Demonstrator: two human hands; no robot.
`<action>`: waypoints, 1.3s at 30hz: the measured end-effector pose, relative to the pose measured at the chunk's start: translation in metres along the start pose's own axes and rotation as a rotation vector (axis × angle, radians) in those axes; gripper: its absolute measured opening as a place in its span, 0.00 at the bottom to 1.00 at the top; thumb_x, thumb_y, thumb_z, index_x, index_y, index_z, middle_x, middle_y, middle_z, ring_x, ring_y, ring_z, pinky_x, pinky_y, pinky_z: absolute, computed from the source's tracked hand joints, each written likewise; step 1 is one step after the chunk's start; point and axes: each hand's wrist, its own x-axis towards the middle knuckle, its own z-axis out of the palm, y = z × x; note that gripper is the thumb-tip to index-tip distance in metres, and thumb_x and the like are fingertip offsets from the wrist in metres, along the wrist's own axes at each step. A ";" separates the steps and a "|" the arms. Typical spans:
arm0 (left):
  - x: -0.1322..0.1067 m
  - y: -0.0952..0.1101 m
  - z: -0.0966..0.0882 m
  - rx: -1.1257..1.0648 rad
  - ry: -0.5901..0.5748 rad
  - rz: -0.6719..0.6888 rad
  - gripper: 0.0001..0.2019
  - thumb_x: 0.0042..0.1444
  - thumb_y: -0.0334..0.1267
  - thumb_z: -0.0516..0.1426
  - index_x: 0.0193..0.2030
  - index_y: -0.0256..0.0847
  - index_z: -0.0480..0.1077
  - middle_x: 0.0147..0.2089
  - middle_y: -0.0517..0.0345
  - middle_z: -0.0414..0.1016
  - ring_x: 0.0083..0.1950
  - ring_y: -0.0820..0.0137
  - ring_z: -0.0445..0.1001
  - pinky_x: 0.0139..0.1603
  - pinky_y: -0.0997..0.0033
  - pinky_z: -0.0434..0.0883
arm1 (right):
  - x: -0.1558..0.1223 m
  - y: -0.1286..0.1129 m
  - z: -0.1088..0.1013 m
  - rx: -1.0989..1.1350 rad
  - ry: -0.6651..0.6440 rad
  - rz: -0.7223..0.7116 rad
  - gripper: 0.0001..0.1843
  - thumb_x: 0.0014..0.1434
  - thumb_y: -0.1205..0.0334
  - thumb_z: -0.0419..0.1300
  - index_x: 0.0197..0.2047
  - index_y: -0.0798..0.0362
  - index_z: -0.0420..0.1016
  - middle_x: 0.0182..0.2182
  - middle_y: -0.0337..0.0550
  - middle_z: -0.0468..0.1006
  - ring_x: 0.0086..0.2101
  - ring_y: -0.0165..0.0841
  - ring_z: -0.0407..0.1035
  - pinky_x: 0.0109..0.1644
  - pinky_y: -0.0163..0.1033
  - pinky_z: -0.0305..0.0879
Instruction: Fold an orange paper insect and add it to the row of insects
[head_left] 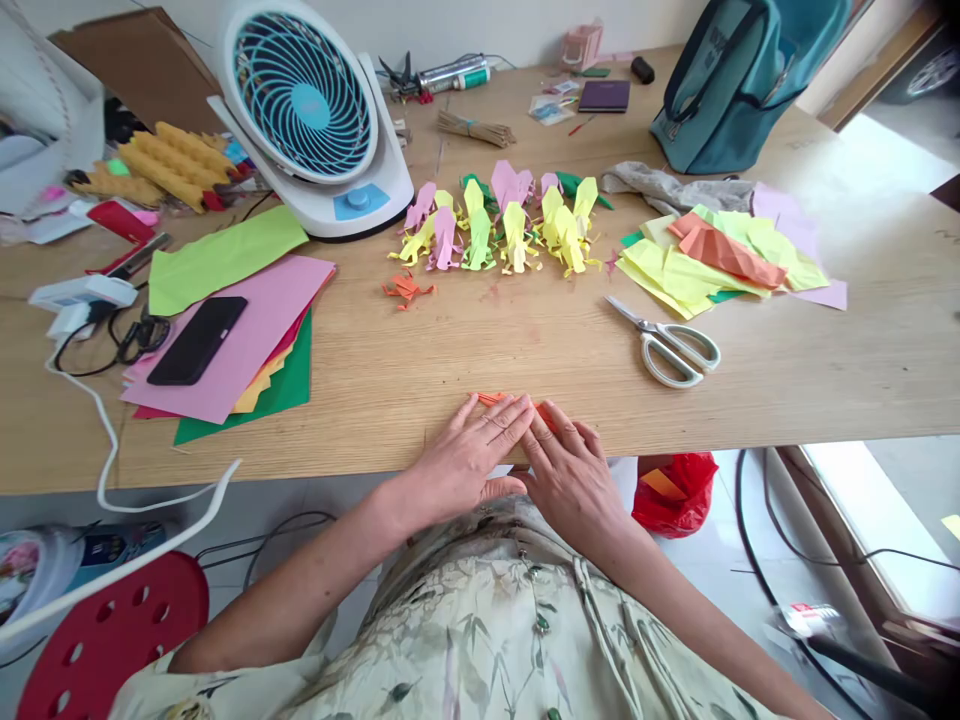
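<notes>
An orange piece of folded paper (pixel 491 398) lies at the table's front edge, mostly covered by my hands. My left hand (pixel 474 455) rests flat on it with fingers stretched out. Beside it, my right hand (pixel 574 475) also presses down flat, its fingertips touching those of the left. Further back stand several folded paper figures in yellow, green and pink (pixel 516 240). A small orange paper figure (pixel 407 290) sits apart in front of them. White-handled scissors (pixel 679 352) lie to the right, blades pointing left.
Creased coloured paper (pixel 705 265) is piled at the right. At the left, a phone (pixel 197 340) lies on pink sheets (pixel 277 310). A fan (pixel 307 110) and a teal bag (pixel 731 90) stand at the back. A white cable (pixel 109 430) hangs over the table edge (pixel 360 475).
</notes>
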 end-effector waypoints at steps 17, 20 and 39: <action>0.009 -0.018 0.003 -0.028 -0.005 0.064 0.43 0.63 0.64 0.42 0.75 0.37 0.40 0.76 0.44 0.46 0.77 0.58 0.45 0.75 0.47 0.41 | -0.036 0.041 -0.005 0.189 0.323 0.004 0.21 0.63 0.68 0.61 0.59 0.51 0.69 0.54 0.47 0.78 0.55 0.40 0.71 0.58 0.49 0.61; 0.006 -0.017 0.004 -0.015 -0.004 0.060 0.43 0.63 0.65 0.42 0.75 0.36 0.42 0.76 0.44 0.45 0.77 0.57 0.44 0.75 0.46 0.41 | -0.035 0.041 -0.005 0.204 0.325 0.032 0.21 0.63 0.68 0.61 0.59 0.51 0.69 0.53 0.48 0.79 0.52 0.40 0.71 0.54 0.48 0.62; -0.009 -0.009 0.010 0.056 0.008 0.091 0.42 0.59 0.58 0.57 0.74 0.42 0.48 0.76 0.41 0.45 0.77 0.53 0.43 0.73 0.39 0.44 | -0.040 0.037 0.007 0.236 0.406 -0.026 0.22 0.63 0.70 0.60 0.60 0.50 0.70 0.51 0.48 0.80 0.49 0.40 0.71 0.52 0.48 0.62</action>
